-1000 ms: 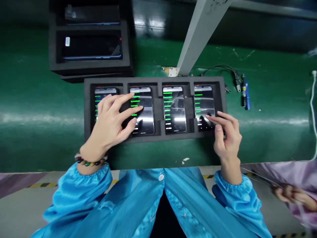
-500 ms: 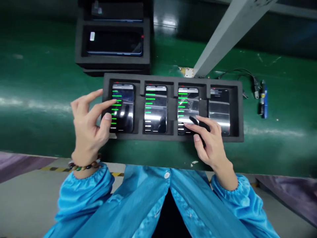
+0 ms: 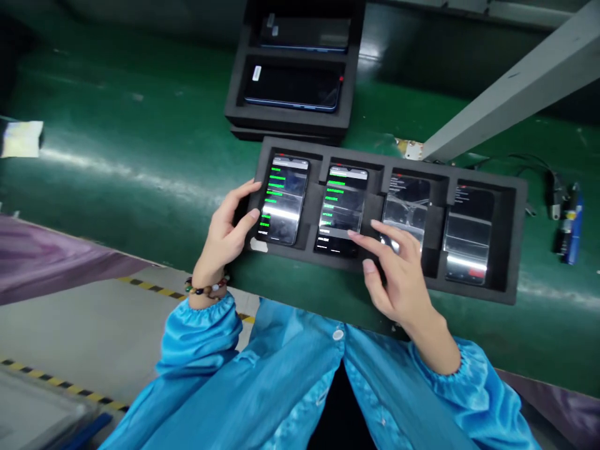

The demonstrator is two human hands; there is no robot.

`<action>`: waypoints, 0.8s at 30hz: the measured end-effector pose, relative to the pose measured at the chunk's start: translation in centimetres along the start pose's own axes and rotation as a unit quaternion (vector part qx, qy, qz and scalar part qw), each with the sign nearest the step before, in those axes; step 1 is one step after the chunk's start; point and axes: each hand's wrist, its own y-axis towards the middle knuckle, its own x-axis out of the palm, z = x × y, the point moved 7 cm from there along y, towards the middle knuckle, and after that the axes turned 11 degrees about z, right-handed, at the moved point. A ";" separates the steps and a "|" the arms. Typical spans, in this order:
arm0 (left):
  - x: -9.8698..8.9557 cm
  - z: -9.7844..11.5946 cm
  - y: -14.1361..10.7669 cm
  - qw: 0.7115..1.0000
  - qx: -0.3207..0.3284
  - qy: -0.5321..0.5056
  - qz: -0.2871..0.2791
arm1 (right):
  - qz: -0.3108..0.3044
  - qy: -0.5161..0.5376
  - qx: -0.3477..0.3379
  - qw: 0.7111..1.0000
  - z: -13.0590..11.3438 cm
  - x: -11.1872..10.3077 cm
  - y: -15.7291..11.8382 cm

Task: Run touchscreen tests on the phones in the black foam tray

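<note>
A black foam tray [image 3: 295,255] holds a row of smartphones in separate slots. My left hand [image 3: 225,234] grips the tray's left edge, thumb and index finger against its wall. Beside it lies the leftmost phone [image 3: 285,200], lit with green and white text lines. My right hand [image 3: 398,269] is open, its index fingertip at the lower screen of the second phone [image 3: 342,206], which shows a similar list. Its other fingers partly cover the third phone [image 3: 407,203]. That phone and the rightmost phone [image 3: 469,231] show dark screens with small text at the top.
Behind the tray, another foam tray [image 3: 234,112] holds dark phones with blue edges. A grey metal post [image 3: 510,87] rises at the back right. Cables [image 3: 555,194] and pens [image 3: 572,225] lie right of the tray. Yellowish paper [image 3: 22,139] lies far left on the green table [image 3: 117,175].
My right hand has gone from the third phone to the second, and my left from the first phone's screen to the tray's edge. The third phone's green list is gone. The view has shifted.
</note>
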 end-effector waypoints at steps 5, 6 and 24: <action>0.1 0.4 -0.2 0.998 0.042 0.008 -0.052 | 0.038 -0.004 0.051 0.998 2.2 -1.9 -0.9; 0.2 0.6 -0.2 0.997 0.053 0.014 -0.057 | 0.049 -0.002 0.060 0.997 2.6 -2.4 -1.0; 1.9 0.9 2.9 0.998 -0.005 0.047 0.039 | 0.266 -0.115 0.183 0.940 14.8 -12.2 -6.5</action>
